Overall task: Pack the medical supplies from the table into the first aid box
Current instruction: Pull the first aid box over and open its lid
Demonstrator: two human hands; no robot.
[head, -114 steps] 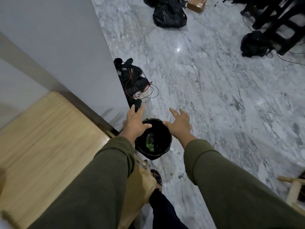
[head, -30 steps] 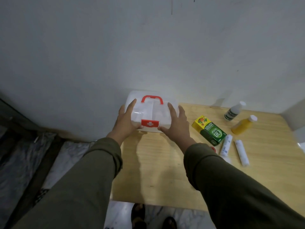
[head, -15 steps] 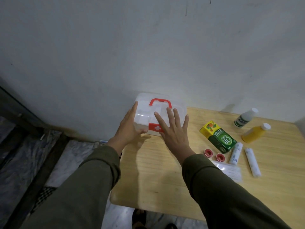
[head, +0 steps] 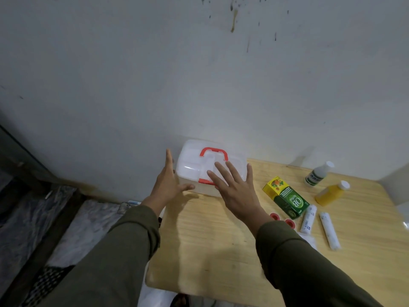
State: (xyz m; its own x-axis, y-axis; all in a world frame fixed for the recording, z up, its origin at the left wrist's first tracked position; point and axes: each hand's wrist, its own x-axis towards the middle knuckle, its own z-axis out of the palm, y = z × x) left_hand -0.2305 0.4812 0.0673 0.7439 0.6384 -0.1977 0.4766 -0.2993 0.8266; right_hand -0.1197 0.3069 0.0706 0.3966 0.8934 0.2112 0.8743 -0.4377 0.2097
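Observation:
A closed white first aid box (head: pixel 194 165) with a red handle and red latch stands at the table's back left corner against the wall. My left hand (head: pixel 169 185) is open at the box's left side, thumb near its front corner. My right hand (head: pixel 234 187) hovers open with spread fingers over the box's front right, hiding part of the latch. To the right lie a green-and-yellow carton (head: pixel 285 197), a white bottle (head: pixel 317 173), a yellow bottle (head: pixel 332 193), two white rolls (head: pixel 308 218) (head: pixel 329 231), two red-capped items (head: pixel 274 216) and a clear packet (head: pixel 309 241).
The wooden table (head: pixel 210 240) stands against a grey wall. Its left edge drops to marble floor (head: pixel 73 227) and a dark strip. My feet show below the table's front edge.
Both hands left the black bin on the floor and came to the box on the table. Over the last second my right hand lifted off the box front and spread; the left thumb let go.

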